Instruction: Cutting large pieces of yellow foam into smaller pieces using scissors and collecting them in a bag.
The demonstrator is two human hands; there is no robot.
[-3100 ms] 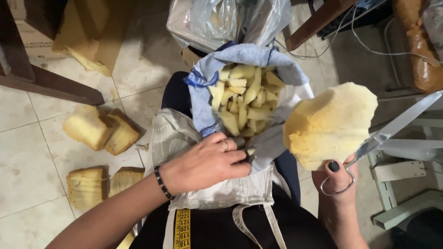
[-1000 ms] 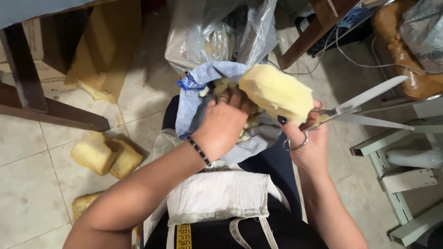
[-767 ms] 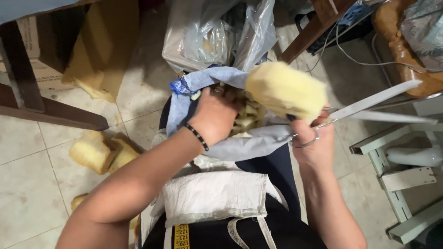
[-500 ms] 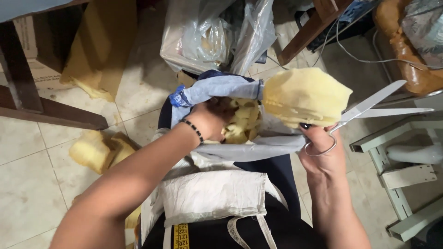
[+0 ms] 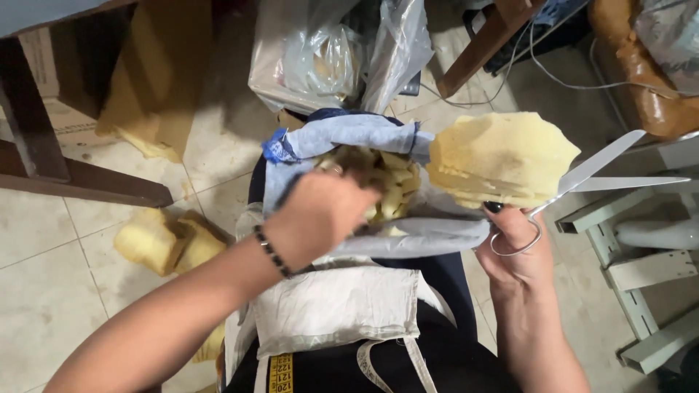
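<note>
We note the foam slab point(image 5: 501, 157) — pale yellow, ragged-edged — pinched with open scissors point(image 5: 582, 182) in the right hand point(image 5: 513, 244). The left hand point(image 5: 320, 215), fingers curled, has plunged deeper among foam strips point(image 5: 386, 182) inside the cloth bag point(image 5: 349, 138) — formerly at its rim.

Pale square tiles cover the floor point(image 5: 65, 291), with yellow foam blocks point(image 5: 171, 240) lying on them. A dark wooden table leg point(image 5: 44, 138) stands at the left beside a cardboard box point(image 5: 54, 109). Clear plastic bags point(image 5: 328, 58) sit ahead, cables point(image 5: 553, 73) trail beyond, and a pale green metal frame point(image 5: 641, 276) stands at the right
</note>
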